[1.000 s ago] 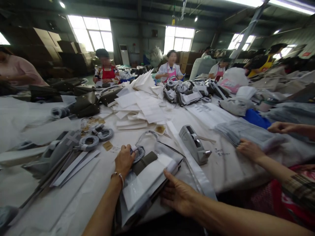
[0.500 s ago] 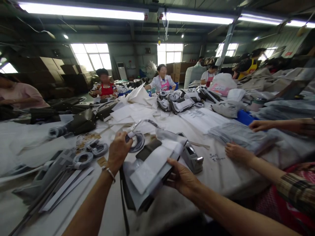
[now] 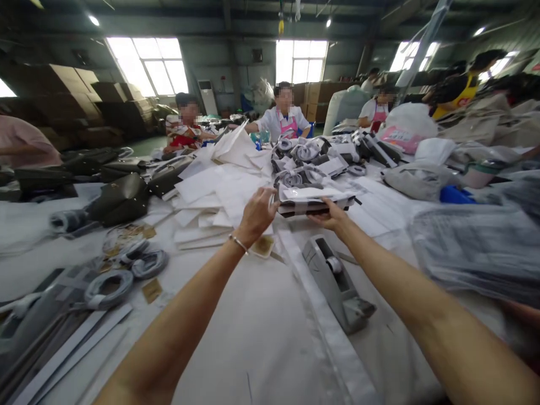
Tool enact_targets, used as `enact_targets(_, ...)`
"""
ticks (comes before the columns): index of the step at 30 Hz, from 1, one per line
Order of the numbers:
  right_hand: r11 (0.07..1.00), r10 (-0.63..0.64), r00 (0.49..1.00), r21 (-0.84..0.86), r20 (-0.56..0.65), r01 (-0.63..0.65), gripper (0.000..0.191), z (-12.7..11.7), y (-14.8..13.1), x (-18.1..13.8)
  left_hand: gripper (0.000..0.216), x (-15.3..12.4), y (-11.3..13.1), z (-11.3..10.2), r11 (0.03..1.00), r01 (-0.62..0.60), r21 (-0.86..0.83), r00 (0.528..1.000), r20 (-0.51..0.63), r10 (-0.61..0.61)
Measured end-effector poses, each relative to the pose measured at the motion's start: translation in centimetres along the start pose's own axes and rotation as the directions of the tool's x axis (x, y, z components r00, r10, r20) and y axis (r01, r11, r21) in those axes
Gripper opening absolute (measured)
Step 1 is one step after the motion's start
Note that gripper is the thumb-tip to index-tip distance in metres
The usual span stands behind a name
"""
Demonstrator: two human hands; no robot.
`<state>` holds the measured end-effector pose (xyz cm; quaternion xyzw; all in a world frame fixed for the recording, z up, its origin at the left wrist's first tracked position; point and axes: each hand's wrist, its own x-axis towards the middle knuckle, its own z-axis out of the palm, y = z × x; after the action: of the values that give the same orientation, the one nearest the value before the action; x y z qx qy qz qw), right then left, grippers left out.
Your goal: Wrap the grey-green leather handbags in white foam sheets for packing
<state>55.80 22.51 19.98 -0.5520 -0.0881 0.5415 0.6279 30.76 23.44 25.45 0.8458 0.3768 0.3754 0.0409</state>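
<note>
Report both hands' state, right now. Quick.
Left hand: closed, holding the left end of the wrapped bundle.
Right hand: closed, holding the bundle's near edge, thumb on top, fingers underneath.

Bright paned windows (image 3: 158,73) blaze through the dim far wall (image 3: 206,63), and from my remote seat I'm catching boxes (image 3: 73,84) stacked at left, a pale upright unit (image 3: 208,97), greenish floor (image 3: 143,146), a slanting pole (image 3: 424,48) and ceiling lights (image 3: 93,21).

Cardboard boxes (image 3: 63,98) stacked left; bright windows (image 3: 301,67) in back wall (image 3: 255,79); pillar (image 3: 424,53) right.
</note>
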Motion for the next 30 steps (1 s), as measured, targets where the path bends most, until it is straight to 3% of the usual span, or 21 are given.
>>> enact_targets(3,0.983,0.037,0.994,-0.175,-0.102,-0.055,0.030,-2.2,1.1,2.4,0.022,-7.9,-0.9,3.3,0.994,-0.011,-0.106,0.988,0.149,0.027)
enact_targets(5,0.959,-0.029,0.992,-0.282,-0.125,-0.008,0.033,-3.5,1.1,2.0,0.021,-12.3,-0.6,4.8,0.983,-0.037,-0.177,0.970,0.230,0.078)
enact_targets(7,0.926,-0.158,0.981,-0.363,-0.114,0.107,0.040,-4.4,0.5,-0.1,0.025,-15.6,0.1,5.8,0.974,-0.055,-0.221,0.946,0.300,0.122)
enact_targets(9,0.826,-0.358,0.933,-0.473,-0.020,0.307,0.044,-4.9,0.4,-4.2,0.030,-18.1,0.8,6.3,0.973,-0.045,-0.225,0.927,0.354,0.125)
enact_targets(11,0.558,-0.532,0.812,-0.621,0.240,0.550,0.043,-5.6,1.7,-9.6,0.032,-20.1,1.2,6.2,0.980,-0.009,-0.198,0.916,0.392,0.088)
enact_targets(13,0.342,-0.435,0.771,-0.706,0.466,0.620,0.033,-7.2,4.8,-15.0,0.032,-21.8,1.4,5.4,0.986,0.043,-0.159,0.908,0.418,0.028)
enact_targets(15,0.101,-0.310,0.683,-0.691,0.661,0.715,0.029,-9.8,9.1,-18.8,0.033,-23.5,1.4,4.3,0.988,0.101,-0.120,0.904,0.425,-0.041)
enact_targets(18,-0.239,-0.308,0.512,-0.586,0.802,0.774,0.047,-14.2,15.6,-20.0,0.034,-26.1,1.7,2.4,0.979,0.187,-0.082,0.911,0.387,-0.142)
enact_targets(20,-0.383,-0.385,0.416,-0.553,0.824,0.740,0.058,-16.0,19.0,-18.6,0.034,-27.6,1.9,1.4,0.967,0.243,-0.070,0.915,0.348,-0.205)
enact_targets(21,-0.428,-0.408,0.394,-0.554,0.824,0.714,0.061,-16.3,20.3,-17.8,0.034,-28.2,1.9,0.9,0.961,0.268,-0.066,0.915,0.331,-0.232)
enact_targets(24,-0.509,-0.422,0.423,-0.595,0.802,0.622,0.063,-15.8,22.7,-16.3,0.032,-29.8,1.7,-0.4,0.946,0.318,-0.065,0.916,0.280,-0.288)
enact_targets(30,-0.644,-0.318,0.681,-0.678,0.659,0.355,0.057,-11.8,22.1,-16.6,0.027,-30.8,-0.1,-2.9,0.924,0.375,-0.080,0.920,0.157,-0.360)
